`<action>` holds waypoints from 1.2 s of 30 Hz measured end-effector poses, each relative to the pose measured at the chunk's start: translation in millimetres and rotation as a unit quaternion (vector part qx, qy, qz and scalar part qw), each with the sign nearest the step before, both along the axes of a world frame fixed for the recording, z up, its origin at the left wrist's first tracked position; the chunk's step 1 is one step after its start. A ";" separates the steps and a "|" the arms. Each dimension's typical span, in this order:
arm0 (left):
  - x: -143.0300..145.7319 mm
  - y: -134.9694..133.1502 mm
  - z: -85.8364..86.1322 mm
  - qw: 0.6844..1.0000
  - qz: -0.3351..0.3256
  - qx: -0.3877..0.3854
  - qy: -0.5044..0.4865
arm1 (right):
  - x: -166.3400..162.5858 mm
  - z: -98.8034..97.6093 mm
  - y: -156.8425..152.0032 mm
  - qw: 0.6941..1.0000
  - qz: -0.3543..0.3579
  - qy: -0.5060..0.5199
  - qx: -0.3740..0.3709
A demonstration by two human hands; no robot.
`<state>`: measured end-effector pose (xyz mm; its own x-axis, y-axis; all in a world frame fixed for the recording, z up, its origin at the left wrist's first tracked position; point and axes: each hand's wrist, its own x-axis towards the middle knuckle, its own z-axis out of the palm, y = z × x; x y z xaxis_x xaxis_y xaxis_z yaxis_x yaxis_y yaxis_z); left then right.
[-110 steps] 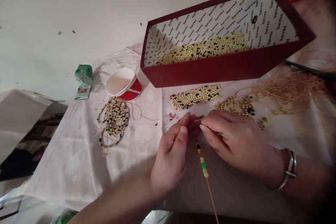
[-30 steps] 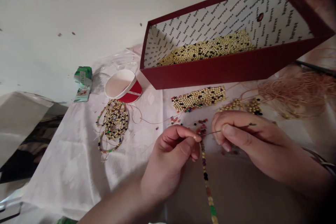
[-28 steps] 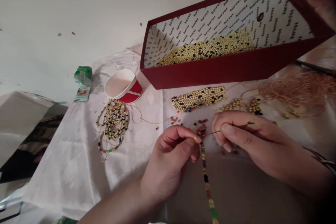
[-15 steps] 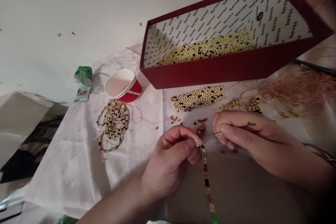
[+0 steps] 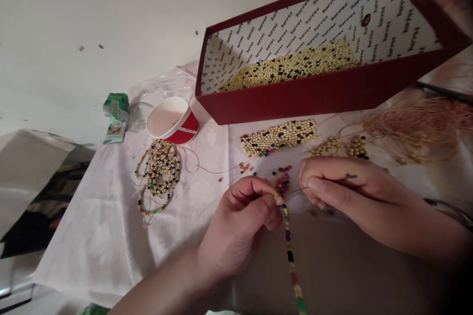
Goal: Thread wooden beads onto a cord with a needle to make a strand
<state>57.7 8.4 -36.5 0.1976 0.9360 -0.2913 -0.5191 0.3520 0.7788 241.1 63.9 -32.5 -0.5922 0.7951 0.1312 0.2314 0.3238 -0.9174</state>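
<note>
My left hand (image 5: 246, 224) pinches the top end of a bead string (image 5: 289, 251), which hangs down past the table edge in yellow, black, brown, orange and green. Between the thumb and fingers of my right hand (image 5: 343, 197) is a thin needle (image 5: 297, 190), its tip reaching the pale end of the string at my left fingertips. Just behind my hands lie loose reddish beads (image 5: 283, 180). Beyond them a flat woven bead band (image 5: 279, 138) rests on the white cloth. Small groups of pale beads (image 5: 325, 146) sit close behind my right hand.
A large dark red box (image 5: 295, 98) holding many yellow and black beads stands behind. To the left are a red and white paper cup (image 5: 181, 130), a coiled pile of bead strings (image 5: 160, 172) and a green packet (image 5: 116, 108). Tangled pinkish thread (image 5: 417, 128) lies at the right.
My right hand has shifted very slightly left, bringing the needle a little closer to my left fingertips. Both hands keep their grips.
</note>
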 end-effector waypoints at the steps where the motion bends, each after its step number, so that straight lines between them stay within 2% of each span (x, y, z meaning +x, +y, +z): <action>1: -0.2 0.0 0.0 1.000 -0.002 0.002 -0.001 | -0.2 -0.1 0.3 1.000 0.001 0.000 -0.006; 7: -3.6 -1.0 -2.4 0.999 -0.027 0.021 0.016 | -0.1 3.4 4.1 0.993 0.004 0.019 -0.116; 11: -4.7 -0.9 -3.9 0.999 -0.020 0.018 0.026 | -0.1 4.8 4.6 0.990 0.003 0.009 -0.144; 15: -2.8 -0.8 -3.2 1.000 -0.013 0.007 0.017 | 1.3 1.2 2.2 0.992 -0.014 0.032 -0.123; 22: 2.0 -1.6 -0.3 0.999 -0.009 -0.035 -0.016 | 1.1 -4.7 -4.3 0.992 0.029 0.083 -0.086; 31: -0.2 -3.4 -3.9 0.999 -0.038 -0.027 0.028 | -1.7 -3.2 -9.0 0.997 -0.026 0.075 -0.022; 36: 0.2 -3.9 -4.3 0.998 -0.043 -0.023 0.042 | 0.8 -4.1 -8.4 0.998 -0.031 0.055 0.002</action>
